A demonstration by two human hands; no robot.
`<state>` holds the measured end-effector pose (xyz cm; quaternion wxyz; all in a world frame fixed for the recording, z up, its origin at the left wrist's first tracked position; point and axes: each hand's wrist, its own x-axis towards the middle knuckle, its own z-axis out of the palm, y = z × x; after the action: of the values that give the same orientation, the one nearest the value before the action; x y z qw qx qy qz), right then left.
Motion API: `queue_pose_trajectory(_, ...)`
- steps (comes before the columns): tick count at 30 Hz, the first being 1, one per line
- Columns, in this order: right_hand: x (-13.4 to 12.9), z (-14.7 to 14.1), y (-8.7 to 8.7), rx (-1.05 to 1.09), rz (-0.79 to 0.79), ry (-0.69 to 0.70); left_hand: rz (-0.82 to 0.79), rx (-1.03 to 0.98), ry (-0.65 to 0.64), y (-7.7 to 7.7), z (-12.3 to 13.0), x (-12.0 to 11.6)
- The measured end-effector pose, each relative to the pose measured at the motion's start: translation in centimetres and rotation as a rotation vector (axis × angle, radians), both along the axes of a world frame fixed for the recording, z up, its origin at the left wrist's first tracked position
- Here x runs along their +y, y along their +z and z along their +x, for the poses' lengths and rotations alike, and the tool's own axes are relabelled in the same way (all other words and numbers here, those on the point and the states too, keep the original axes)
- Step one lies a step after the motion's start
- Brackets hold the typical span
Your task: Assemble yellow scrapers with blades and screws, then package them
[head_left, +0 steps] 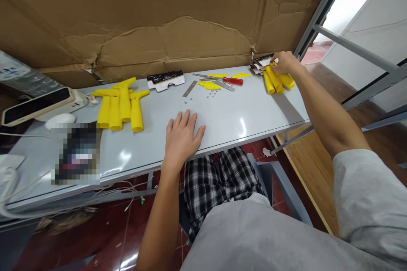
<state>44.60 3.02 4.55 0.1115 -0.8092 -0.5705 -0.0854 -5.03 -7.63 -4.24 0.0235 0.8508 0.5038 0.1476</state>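
Over at the table's [222,123] far right end, the right hand [286,62] is reaching down, fingers bending at the top of a bunch of yellow handles [269,82]; whether they're pinching one, I cannot tell. The left hand [182,140] is lying palm down, fingers spread, near the front edge. Beyond it, a red-handled screwdriver [233,81] is resting among metal blades [190,89] and yellow plates [210,86], while four more handles [125,106] are standing out at left.

Yellow handles [276,81], probably three, lie bunched at the right end of the table [222,114], upper ends partly hidden.
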Motion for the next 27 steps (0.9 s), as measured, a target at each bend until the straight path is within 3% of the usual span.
queue_pose_trajectory(9, 0.0, -1.8, -1.0, 0.123, -0.129, -0.138, -0.019, 0.029, 0.024, 0.2, 0.1, -0.1)
queue_pose_trajectory(16, -0.4, -1.0, -1.7, 0.131, -0.085, -0.144, -0.022, 0.048, 0.031, 0.4, 0.2, -0.1)
queue_pose_trajectory(27, -2.5, -0.8, -0.5, 0.122, -0.085, -0.149, -0.026, 0.043, 0.026, 0.5, 0.2, -0.2)
